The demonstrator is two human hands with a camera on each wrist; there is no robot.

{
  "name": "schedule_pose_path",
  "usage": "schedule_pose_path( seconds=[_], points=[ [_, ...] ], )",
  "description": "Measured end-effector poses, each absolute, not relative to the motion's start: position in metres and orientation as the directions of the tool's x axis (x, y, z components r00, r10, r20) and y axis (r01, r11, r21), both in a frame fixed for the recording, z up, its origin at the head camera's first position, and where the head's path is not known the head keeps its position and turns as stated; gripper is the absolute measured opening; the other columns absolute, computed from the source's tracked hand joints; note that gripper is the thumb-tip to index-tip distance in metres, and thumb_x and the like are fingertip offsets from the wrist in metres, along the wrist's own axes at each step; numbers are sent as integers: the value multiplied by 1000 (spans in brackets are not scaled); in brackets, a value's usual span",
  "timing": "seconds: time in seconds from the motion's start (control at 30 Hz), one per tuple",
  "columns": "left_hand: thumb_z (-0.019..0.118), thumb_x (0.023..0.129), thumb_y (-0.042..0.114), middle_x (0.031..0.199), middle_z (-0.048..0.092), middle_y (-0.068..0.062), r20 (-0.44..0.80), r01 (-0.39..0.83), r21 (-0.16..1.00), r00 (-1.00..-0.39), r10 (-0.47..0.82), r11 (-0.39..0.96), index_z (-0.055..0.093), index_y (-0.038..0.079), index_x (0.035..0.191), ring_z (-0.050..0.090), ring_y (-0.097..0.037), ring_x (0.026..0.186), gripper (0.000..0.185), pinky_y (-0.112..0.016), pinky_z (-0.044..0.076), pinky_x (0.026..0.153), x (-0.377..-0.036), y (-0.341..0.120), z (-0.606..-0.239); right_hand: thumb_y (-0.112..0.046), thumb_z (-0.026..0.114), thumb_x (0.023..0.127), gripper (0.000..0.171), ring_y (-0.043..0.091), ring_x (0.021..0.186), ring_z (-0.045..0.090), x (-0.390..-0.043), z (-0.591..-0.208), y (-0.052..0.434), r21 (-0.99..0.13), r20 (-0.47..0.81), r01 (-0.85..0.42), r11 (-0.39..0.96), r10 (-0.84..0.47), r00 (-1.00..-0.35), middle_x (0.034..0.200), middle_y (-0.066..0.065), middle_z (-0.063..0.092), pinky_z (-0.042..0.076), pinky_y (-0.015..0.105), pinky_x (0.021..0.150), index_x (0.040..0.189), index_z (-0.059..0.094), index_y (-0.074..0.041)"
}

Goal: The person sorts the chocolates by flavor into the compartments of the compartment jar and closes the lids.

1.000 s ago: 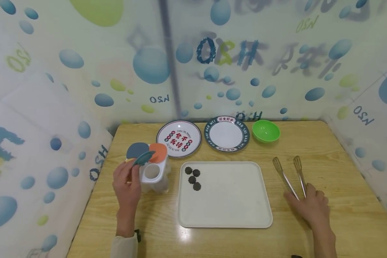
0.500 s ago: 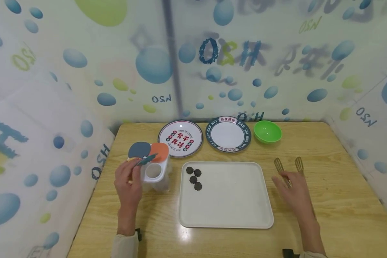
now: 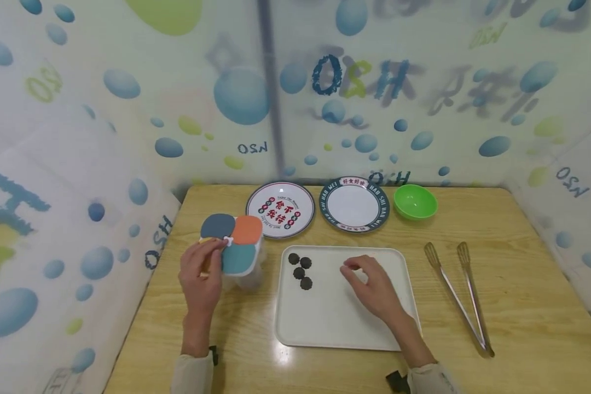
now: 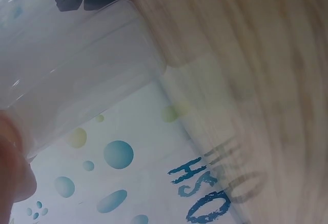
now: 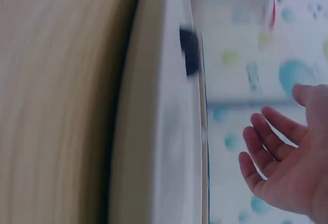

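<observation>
My left hand [image 3: 204, 265] holds the left side of a clear container [image 3: 243, 273], its fingers curled over the lid edge. The lid has blue, orange and teal flaps [image 3: 238, 257], all down. The left wrist view shows the clear container wall [image 4: 77, 80] and a fingertip [image 4: 13, 162]. My right hand [image 3: 359, 271] hovers empty over the middle of the white tray [image 3: 345, 328]. Its fingers are relaxed, as the right wrist view confirms for this hand [image 5: 282, 167]. Several dark round cookies [image 3: 300, 269] lie at the tray's far left. One cookie [image 5: 190, 52] shows beyond the tray rim [image 5: 169, 131].
Metal tongs [image 3: 455, 295] lie on the wooden table [image 3: 522, 328] to the right of the tray. Along the back edge stand a red-printed plate [image 3: 280, 209], a dark-rimmed plate [image 3: 353, 203] and a green bowl [image 3: 415, 201]. Bubble-patterned screens surround the table.
My right hand let go of the tongs and moved left over the tray. The container's teal flap, which my left hand held up, is now down.
</observation>
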State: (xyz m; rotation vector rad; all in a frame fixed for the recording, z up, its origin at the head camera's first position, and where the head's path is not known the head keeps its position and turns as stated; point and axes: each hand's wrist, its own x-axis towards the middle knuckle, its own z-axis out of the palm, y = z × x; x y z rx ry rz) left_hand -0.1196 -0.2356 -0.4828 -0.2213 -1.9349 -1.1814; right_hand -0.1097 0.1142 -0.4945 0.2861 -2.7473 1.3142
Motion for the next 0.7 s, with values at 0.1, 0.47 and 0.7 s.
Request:
schedule_pose_path(
  seconds=[0.1, 0.47, 0.7],
  points=[
    [68, 86, -11, 102, 74, -17, 714, 514, 665, -650, -259, 542, 74, 1, 106, 59, -22, 107, 24, -35, 35, 113, -119, -234, -481, -33, 60, 100, 28, 15, 104, 61, -109, -494, 79, -809, 167, -256, 530, -211, -963, 109, -1, 67, 52, 43, 92, 116, 67, -12],
    [84, 71, -6, 106, 72, -20, 701, 496, 662, -675, -231, 562, 72, -1, 109, 54, -24, 113, 41, -27, 30, 108, -114, -237, -487, -47, 57, 97, 69, 27, 144, 36, -147, -473, -47, -970, 87, -146, 195, -283, -955, 153, 6, 35, 34, 50, 117, 152, 30, -14],
    [85, 70, -5, 110, 70, -20, 677, 471, 679, -699, -231, 564, 70, -2, 112, 52, -25, 114, 44, -26, 29, 107, -111, -234, -480, -44, 61, 95, 71, 23, 145, 36, -151, -479, -86, -993, 112, -114, -3, -225, -968, 158, -3, 35, 26, 56, 118, 155, 24, -31]
  ],
)
